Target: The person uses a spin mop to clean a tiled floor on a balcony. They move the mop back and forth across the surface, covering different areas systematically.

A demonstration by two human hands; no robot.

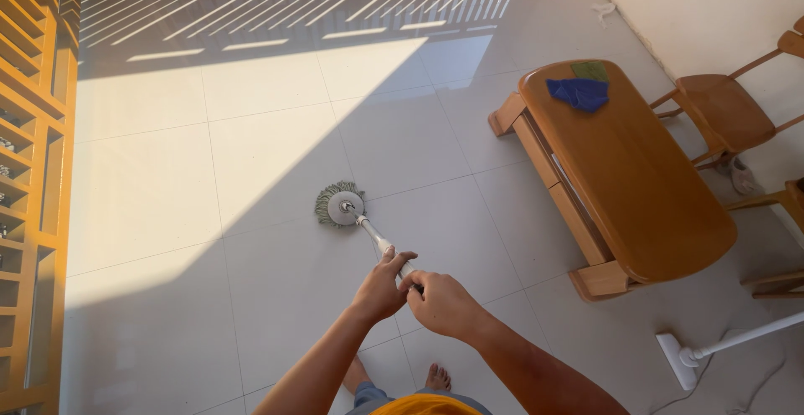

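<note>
A round grey-green mop head (339, 205) rests on the pale tiled floor (251, 155), at the edge of a sunlit patch. Its white handle (374, 237) runs back toward me. My left hand (382, 285) grips the handle further down the shaft. My right hand (441, 301) wraps around the handle just behind it, the two hands touching. My bare feet (435, 376) show below my arms.
A low oval wooden table (636, 180) stands to the right, with a blue cloth (579, 93) and a green cloth (591, 70) on its far end. Wooden chairs (724, 113) sit beyond it. A white vacuum head (677, 358) lies at lower right. A wooden lattice shelf (33, 197) lines the left.
</note>
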